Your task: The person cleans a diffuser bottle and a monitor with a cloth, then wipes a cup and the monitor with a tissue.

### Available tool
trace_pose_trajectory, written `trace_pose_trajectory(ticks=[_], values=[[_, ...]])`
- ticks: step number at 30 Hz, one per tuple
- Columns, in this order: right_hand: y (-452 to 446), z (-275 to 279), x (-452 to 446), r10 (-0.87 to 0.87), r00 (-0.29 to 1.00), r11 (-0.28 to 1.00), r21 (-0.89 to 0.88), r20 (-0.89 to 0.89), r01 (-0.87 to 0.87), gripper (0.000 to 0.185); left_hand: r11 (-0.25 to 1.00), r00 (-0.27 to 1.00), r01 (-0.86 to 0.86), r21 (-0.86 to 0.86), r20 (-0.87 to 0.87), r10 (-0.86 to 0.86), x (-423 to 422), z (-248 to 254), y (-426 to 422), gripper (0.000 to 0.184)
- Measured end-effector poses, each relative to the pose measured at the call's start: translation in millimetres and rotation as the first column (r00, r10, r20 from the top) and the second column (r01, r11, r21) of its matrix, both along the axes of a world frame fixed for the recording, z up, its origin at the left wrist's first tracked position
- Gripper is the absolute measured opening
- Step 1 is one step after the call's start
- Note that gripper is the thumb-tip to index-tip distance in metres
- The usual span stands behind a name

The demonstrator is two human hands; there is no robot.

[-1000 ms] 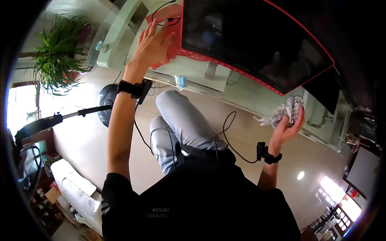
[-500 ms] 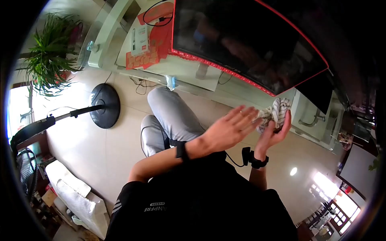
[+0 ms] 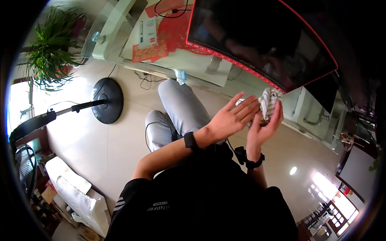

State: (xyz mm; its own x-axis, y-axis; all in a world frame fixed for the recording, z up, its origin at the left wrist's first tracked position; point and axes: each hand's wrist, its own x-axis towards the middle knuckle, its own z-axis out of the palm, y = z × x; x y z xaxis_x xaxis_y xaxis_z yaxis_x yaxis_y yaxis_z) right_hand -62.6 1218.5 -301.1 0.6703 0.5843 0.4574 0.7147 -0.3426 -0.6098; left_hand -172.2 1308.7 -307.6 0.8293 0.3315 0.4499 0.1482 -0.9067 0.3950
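A bunched white cloth with dark stripes (image 3: 269,103) sits in my right hand (image 3: 264,127), whose fingers and thumb curl around its near side. My left hand (image 3: 234,119) reaches in from the left with its fingers stretched out and the back of the hand up. Its fingertips come up against the left side of the cloth; whether they press on it is hard to tell. Just beyond the cloth is the lower corner of a red-framed monitor (image 3: 257,40), its screen dark. Dark bands circle both wrists.
A glass-topped desk (image 3: 193,72) carries a red paper (image 3: 173,34), a white box (image 3: 148,33) and a cable. At the left stand a fan's round black base (image 3: 107,114) and a potted plant (image 3: 52,52). A white padded seat (image 3: 74,193) is lower left.
The left hand has shifted slightly left and down, its thumb now spread. The right hand and cloth have moved a little left and up. The view has shifted slightly.
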Motion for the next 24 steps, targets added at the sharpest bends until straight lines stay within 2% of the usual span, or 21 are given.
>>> trace_pose_trajectory(ticks=[7,11,18,20,22,24], values=[[46,1,-46,0.153,0.987,0.988,-0.016,-0.051,-0.154,0.061,0.987,0.989,-0.146,-0.063,0.022,0.148,-52,-4,30,0.043],[84,5,-78,0.270,0.961,0.960,-0.063,-0.053,-0.273,0.063,0.938,0.938,-0.347,-0.007,0.006,0.347,-86,-5,49,0.042],[152,2,-140,0.437,0.896,0.899,0.020,-0.075,-0.437,0.062,0.792,0.792,-0.610,-0.010,-0.009,0.610,-142,-4,81,0.039],[172,3,-159,0.494,0.865,0.868,-0.008,-0.085,-0.496,0.069,0.739,0.739,-0.674,0.016,0.002,0.674,-162,-12,93,0.042],[194,2,-179,0.552,0.827,0.833,0.027,-0.105,-0.552,0.070,0.655,0.655,-0.755,0.035,0.002,0.755,-178,-11,102,0.046],[221,-2,-201,0.592,0.798,0.804,0.144,-0.110,-0.577,0.065,0.582,0.583,-0.812,0.041,0.031,0.812,-195,-18,117,0.049]])
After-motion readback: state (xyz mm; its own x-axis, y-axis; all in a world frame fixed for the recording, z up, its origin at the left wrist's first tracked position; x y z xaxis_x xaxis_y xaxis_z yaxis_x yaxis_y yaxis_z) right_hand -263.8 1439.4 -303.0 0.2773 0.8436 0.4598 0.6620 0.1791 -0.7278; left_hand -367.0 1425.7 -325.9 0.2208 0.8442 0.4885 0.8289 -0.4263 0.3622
